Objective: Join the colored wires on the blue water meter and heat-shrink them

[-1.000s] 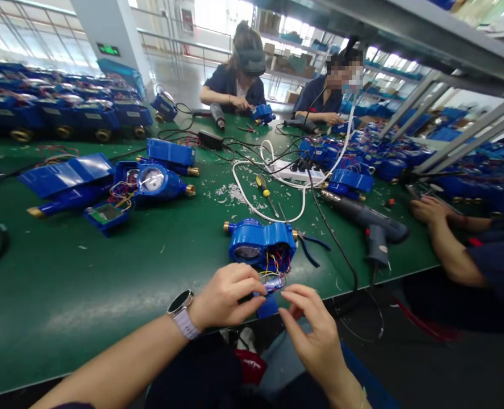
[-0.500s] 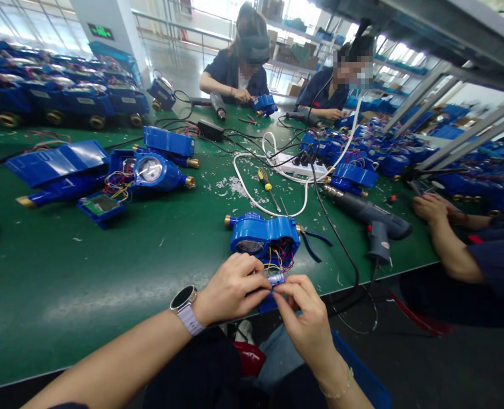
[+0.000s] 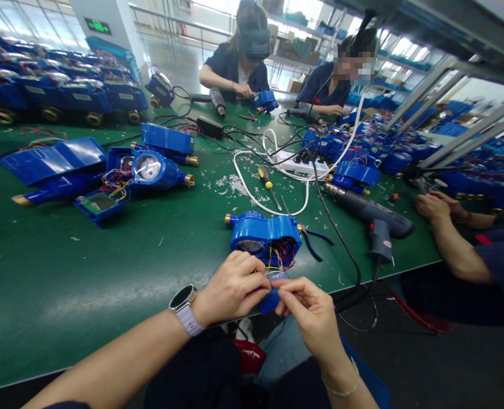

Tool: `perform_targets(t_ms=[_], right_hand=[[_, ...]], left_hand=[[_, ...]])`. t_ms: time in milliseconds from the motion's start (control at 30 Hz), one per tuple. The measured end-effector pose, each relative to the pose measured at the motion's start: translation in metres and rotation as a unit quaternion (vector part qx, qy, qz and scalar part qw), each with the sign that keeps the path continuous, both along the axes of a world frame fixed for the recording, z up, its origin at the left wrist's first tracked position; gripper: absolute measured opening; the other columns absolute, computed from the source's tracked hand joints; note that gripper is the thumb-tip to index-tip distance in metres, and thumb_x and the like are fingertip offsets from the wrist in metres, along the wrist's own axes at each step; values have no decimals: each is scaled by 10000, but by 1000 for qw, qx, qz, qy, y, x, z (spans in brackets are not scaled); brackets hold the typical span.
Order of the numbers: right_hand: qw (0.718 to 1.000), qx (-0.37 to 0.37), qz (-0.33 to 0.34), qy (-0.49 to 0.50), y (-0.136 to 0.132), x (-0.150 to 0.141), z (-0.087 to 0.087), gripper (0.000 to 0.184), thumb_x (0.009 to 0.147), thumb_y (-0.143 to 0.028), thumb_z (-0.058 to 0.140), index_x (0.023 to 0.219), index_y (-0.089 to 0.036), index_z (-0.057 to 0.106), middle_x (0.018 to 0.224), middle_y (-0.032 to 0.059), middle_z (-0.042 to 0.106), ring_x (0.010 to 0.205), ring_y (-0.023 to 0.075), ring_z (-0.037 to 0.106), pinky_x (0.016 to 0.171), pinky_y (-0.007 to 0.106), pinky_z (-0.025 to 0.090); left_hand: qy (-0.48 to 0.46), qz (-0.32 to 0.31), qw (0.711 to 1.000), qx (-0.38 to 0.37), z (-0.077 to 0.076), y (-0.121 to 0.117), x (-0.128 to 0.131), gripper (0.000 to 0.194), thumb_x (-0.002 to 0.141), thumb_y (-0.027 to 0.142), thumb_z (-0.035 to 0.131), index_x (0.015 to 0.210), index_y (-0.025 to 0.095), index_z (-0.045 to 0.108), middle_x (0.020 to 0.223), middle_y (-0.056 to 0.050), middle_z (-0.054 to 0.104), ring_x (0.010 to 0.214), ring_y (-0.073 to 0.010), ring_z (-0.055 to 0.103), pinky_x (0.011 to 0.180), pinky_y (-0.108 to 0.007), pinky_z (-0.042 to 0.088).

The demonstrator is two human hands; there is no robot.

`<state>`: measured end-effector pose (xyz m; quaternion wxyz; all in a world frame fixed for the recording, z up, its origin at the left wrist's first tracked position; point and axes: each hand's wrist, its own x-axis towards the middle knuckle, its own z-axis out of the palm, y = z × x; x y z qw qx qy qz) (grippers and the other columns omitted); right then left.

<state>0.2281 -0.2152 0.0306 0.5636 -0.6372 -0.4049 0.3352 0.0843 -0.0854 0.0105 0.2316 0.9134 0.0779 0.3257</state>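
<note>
A blue water meter (image 3: 265,233) with brass ends lies near the table's front edge, its side opening full of coloured wires (image 3: 280,253). Just in front of it my left hand (image 3: 237,285) is closed, thumb and fingers pinched at a small blue part (image 3: 269,302). My right hand (image 3: 309,309) pinches at the same part's right side, its fingertips nearly meeting the left ones. Behind the fingertips shows a shiny bluish cylinder (image 3: 278,276), partly covered, with wires leading to the meter. Exactly what lies between the fingertips is hidden.
Blue-handled pliers (image 3: 313,243), a yellow screwdriver (image 3: 266,180) and a heat gun (image 3: 373,218) lie to the right. A white power strip (image 3: 296,163) trails cables. More meters (image 3: 149,167) stand left. Co-workers' hands (image 3: 434,205) are at right and across the table.
My right hand has shifted slightly right and its fingers have curled differently over the blue part. The bluish cylinder is more covered now. My left hand has barely moved.
</note>
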Motion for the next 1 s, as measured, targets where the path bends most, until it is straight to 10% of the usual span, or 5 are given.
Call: perform_targets(t_ms=[133,533,1000], right_hand=[[997,19,-61,-32,-4,14,8,180,898,-307,612,822,-153,667,765,63,691,516,128,595,487,220,480],[964,23,48,-260,0,-4,-9,100,925,-173,544,857,-180,617,772,22,544,631,135,520,538,246,399],[998,-43,-9,49,6,-13,-9,208,866,-336,630,757,-167,579,603,-40,433,508,94,351,475,216,288]], left_hand=[[-8,17,1000,-10,0,3,-1,136,898,215,549,808,171,641,837,-35,563,792,-165,493,750,-317,376],[-9,17,999,-28,0,0,1,91,849,201,570,806,170,644,855,-44,567,813,-176,502,756,-332,383],[-16,21,1000,-5,2,-3,2,134,901,217,545,819,176,642,871,-43,595,778,-163,524,694,-301,400]])
